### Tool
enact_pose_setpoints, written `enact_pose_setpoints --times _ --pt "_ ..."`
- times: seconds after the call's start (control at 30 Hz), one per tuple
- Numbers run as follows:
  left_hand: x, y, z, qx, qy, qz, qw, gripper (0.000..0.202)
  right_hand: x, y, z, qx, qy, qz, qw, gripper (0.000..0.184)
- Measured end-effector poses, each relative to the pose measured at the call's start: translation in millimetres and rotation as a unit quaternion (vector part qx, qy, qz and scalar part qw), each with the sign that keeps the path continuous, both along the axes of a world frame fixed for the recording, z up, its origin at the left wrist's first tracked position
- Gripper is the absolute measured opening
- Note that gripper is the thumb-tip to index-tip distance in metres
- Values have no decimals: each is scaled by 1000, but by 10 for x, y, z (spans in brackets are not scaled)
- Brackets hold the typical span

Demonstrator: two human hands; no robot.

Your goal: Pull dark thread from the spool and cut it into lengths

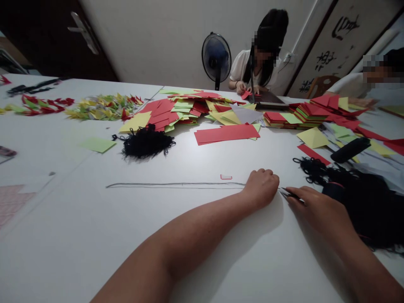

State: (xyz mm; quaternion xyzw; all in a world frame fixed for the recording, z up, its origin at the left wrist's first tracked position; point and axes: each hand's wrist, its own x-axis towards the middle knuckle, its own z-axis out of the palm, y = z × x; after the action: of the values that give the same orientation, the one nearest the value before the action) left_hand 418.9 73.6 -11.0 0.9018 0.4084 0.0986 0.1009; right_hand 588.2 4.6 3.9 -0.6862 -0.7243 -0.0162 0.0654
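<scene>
A long dark strand of yarn [176, 184] lies stretched straight across the white table [94, 235]. My left hand [261, 186] is curled in a fist over its right end, pressing it to the table. Just to the right, my right hand [317, 209] is closed on small scissors [288, 193] whose tips point at the left fist. A large heap of black yarn [369, 202] lies beside my right hand. A small red clip-like piece [226, 177] rests just above the strand.
A smaller black yarn bundle [145, 142] sits mid-table. Red and yellow-green paper sheets [225, 134] and stacks [303, 113] cover the far side, with folded pieces [101, 107] at left. A fan [216, 58] stands behind. Two other people [261, 63] sit at the far edge.
</scene>
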Motion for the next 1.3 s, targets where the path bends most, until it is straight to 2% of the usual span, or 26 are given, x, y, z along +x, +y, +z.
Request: enact_pose_setpoints --times 0.5,0.83,0.97,1.03,1.13,1.2,1.3 --pt "-17 1 24 -8 3 -10 1000 19 -83 -18 1 8 8 3 1000 40" --pt "-15 6 21 -9 6 -13 1000 19 -65 -6 -74 16 -7 4 1000 42" --pt "-20 1 26 -12 6 -12 1000 19 14 10 -1 50 -7 -39 998 43" --pt "-16 3 15 -10 3 -13 1000 19 97 21 72 62 19 -89 994 46" --pt "-4 14 -18 -5 -1 -15 1000 19 233 31 161 35 118 -156 980 53" --pt "4 21 -41 -2 2 -14 1000 19 299 35 175 3 196 -140 970 47" --pt "0 18 -54 3 5 -15 1000 17 351 42 137 -36 247 -45 967 38"
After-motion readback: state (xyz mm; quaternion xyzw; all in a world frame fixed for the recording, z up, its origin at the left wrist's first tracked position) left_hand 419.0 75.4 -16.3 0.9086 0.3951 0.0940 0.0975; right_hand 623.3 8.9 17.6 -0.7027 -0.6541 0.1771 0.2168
